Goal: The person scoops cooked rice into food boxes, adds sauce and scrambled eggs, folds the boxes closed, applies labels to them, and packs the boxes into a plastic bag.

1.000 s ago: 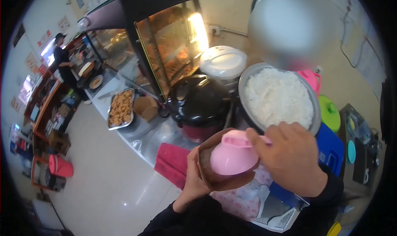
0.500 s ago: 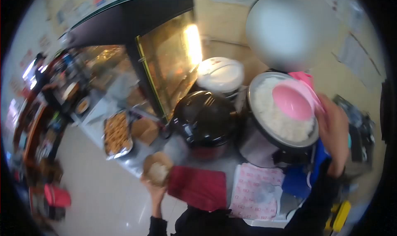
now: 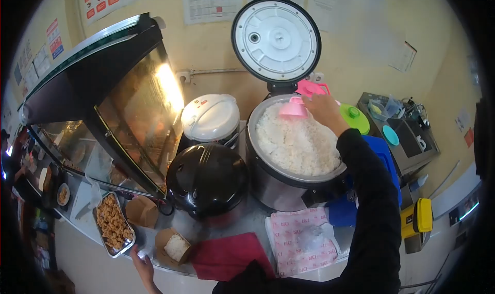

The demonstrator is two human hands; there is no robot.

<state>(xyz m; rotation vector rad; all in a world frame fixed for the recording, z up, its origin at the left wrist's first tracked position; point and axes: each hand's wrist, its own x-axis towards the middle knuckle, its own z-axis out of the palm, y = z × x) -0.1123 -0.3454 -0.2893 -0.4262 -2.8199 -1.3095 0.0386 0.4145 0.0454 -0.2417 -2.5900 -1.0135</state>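
My right hand grips a pink scoop, which rests on the rice at the back of the large open cooker. Low at the left, my left hand has its fingers apart and holds nothing. It is beside a brown paper box with white rice in it, standing on the counter edge. Close by are a metal tray of fried pieces and another brown box.
A black-lidded cooker and a white-lidded one stand beside the lit glass cabinet. A red cloth and printed paper lie in front. A co-worker is at the far left. Blue and yellow containers stand right.
The box with rice has been set down on the counter and my left hand has let it go. My right hand has moved the scoop to the back of the rice. The view has turned right.
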